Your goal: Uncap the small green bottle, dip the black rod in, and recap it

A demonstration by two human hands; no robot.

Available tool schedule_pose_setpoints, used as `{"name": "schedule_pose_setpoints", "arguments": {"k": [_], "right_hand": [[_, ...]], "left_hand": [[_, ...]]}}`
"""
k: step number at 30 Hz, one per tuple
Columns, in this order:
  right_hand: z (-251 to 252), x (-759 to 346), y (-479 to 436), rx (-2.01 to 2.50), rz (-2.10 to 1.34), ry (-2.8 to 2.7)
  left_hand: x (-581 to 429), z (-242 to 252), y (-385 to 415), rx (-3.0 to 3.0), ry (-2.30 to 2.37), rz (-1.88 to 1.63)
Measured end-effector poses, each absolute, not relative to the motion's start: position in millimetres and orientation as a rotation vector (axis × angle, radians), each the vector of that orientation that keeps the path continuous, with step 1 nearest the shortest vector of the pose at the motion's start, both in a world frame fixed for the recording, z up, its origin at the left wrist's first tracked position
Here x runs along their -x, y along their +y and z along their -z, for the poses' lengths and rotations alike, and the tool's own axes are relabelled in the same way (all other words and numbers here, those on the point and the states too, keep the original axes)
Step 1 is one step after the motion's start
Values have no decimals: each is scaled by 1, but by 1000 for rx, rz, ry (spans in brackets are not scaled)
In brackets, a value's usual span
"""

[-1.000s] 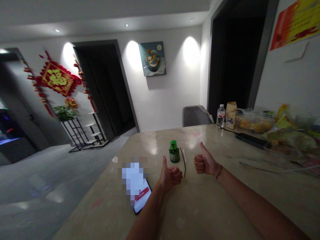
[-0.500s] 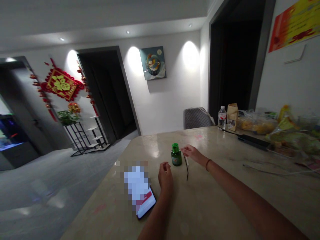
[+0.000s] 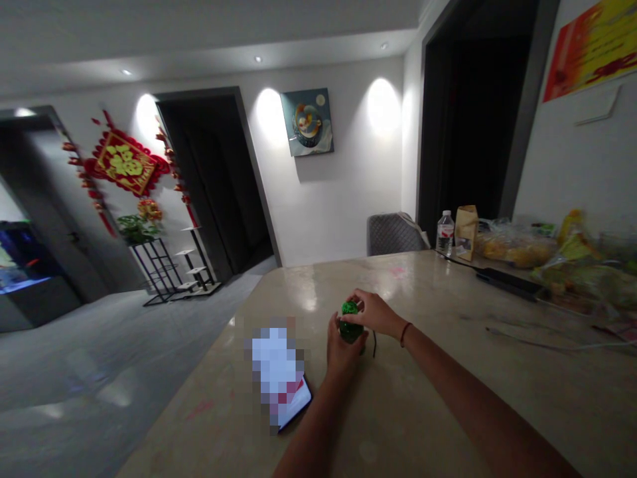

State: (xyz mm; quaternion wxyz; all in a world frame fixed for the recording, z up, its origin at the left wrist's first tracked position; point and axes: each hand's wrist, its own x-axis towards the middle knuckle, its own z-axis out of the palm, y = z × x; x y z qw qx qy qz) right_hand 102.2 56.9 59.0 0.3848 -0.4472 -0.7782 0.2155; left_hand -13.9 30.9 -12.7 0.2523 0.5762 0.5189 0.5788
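A small dark green bottle (image 3: 351, 331) with a bright green cap (image 3: 349, 308) is between my two hands above the table. My left hand (image 3: 343, 352) wraps around the bottle's body from the near left side. From the right, my right hand (image 3: 371, 312) has its fingers and thumb closed on the green cap; a thin band circles that wrist. The bottle's label is mostly covered by my fingers. Just right of the bottle, a thin dark stick or cord (image 3: 375, 344) lies on the table, partly hidden by my hand.
A phone (image 3: 293, 406) with its screen lit lies left of my forearm on the stone-like table (image 3: 418, 425). At the back right stand a water bottle (image 3: 445, 234), a paper bag (image 3: 466, 232) and bagged food (image 3: 517, 247). A dark power strip (image 3: 512, 282) and a pale cable (image 3: 557, 344) lie nearer.
Both hands have moved in to the green bottle, which stood untouched between them before. The left hand has taken the body, the right hand the cap. The view has shifted slightly.
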Motion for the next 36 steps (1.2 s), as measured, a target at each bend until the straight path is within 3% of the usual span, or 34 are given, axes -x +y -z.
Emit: {"name": "schedule_pose_setpoints", "arguments": {"k": [9,17,23,29,36], "right_hand": [[-87,-94,20,1583,-22,-2122],[-84,-122,32,1129,-322,-2302],[-79,-128,34,1319,-427,-2114],[-74,-129,37,1069,-597,-2235],[-85,-136,35,1224,-643,-2148]], "left_hand": [[7,7,19,-1597,1494,-1433],[15,5,19,-1713,1661,-1431],[17,1,17,-1774,1666,-1443],[17,-2,14,-1805,1691,-1420],[16,-1,13,-1829,1640,-1408]]}}
